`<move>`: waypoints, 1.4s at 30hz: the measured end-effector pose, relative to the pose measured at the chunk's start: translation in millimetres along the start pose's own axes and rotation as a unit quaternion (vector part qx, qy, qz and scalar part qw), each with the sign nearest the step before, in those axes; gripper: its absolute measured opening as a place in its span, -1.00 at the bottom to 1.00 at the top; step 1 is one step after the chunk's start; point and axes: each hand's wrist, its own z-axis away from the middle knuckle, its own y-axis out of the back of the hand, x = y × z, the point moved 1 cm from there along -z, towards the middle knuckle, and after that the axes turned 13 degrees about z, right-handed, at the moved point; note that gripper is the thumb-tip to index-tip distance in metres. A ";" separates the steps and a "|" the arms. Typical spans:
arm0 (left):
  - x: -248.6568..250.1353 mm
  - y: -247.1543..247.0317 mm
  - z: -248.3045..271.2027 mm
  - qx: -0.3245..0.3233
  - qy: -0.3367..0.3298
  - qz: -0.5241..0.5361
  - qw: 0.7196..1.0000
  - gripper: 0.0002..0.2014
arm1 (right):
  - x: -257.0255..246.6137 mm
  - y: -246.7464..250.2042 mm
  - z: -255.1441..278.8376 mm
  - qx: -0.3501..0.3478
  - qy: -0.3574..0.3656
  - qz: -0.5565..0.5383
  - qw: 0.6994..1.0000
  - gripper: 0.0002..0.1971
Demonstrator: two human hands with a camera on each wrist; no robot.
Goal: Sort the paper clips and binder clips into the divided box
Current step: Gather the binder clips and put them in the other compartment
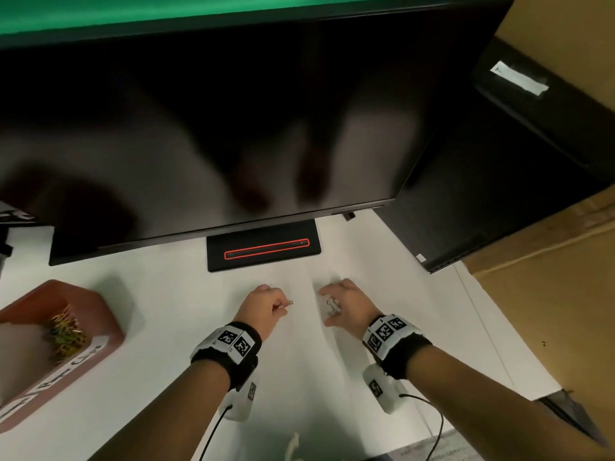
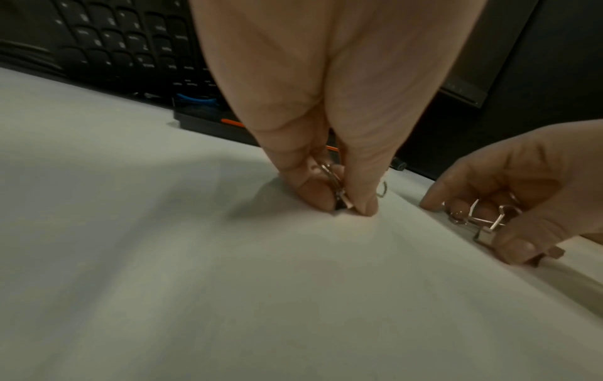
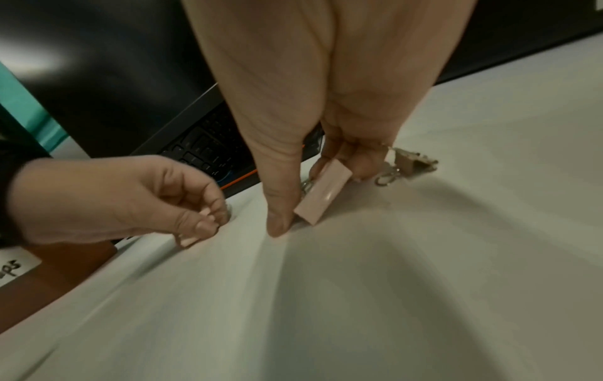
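My left hand (image 1: 266, 302) pinches a small binder clip (image 2: 341, 198) between thumb and fingertips, low against the white table (image 1: 299, 377). Its silver wire handle (image 1: 289, 303) sticks out to the right. My right hand (image 1: 339, 304) grips a pale pink binder clip (image 3: 321, 190) with silver handles (image 2: 479, 219), also close to the table. Another binder clip (image 3: 413, 161) lies on the table just beyond the right fingers. The reddish divided box (image 1: 96, 314) stands at the far left, with a heap of coloured paper clips (image 1: 66, 331) in one compartment.
A large dark monitor (image 1: 233, 128) hangs over the back of the table on a black base (image 1: 263, 249). A black keyboard (image 2: 130, 46) lies beneath it. Cardboard (image 1: 549, 294) fills the right side. Cables trail from both wrist cameras near the front edge.
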 end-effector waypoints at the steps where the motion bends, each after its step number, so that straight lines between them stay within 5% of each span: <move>1: -3.2 1.6 3.2 -0.002 0.001 0.002 1.000 -0.91 | -2.4 1.0 -1.3 -0.003 0.006 -0.002 1.000 -0.56; 7: -14.2 9.0 20.4 -0.018 -0.030 0.033 0.999 -0.93 | -8.4 4.8 -4.7 0.003 0.011 -0.085 0.996 -0.85; 16: 28.2 -12.7 22.1 -0.122 -0.046 0.072 0.989 -0.61 | 26.0 40.2 8.9 0.110 -0.049 -0.210 0.970 -0.79; 22: 65.1 -52.1 5.8 -0.179 -0.089 0.033 0.979 -0.42 | 54.9 43.9 33.1 0.052 -0.032 -0.080 0.995 -0.73; 26: 79.8 -78.7 -8.4 -0.192 -0.103 -0.020 0.976 -0.47 | 68.4 37.0 42.8 0.043 -0.032 -0.024 0.998 -0.70; 32: 73.9 -86.2 -15.4 -0.170 -0.103 -0.040 0.979 -0.85 | 79.7 35.1 45.7 0.030 -0.041 -0.033 0.998 -0.67; 37: 54.7 -73.5 -9.3 -0.146 -0.096 -0.022 0.984 -0.91 | 69.1 31.1 41.7 0.032 -0.014 -0.010 0.999 -0.74; 42: 18.9 -24.3 25.1 -0.039 -0.052 0.086 0.994 -0.93 | 29.0 24.7 31.1 0.034 0.051 -0.001 0.998 -0.81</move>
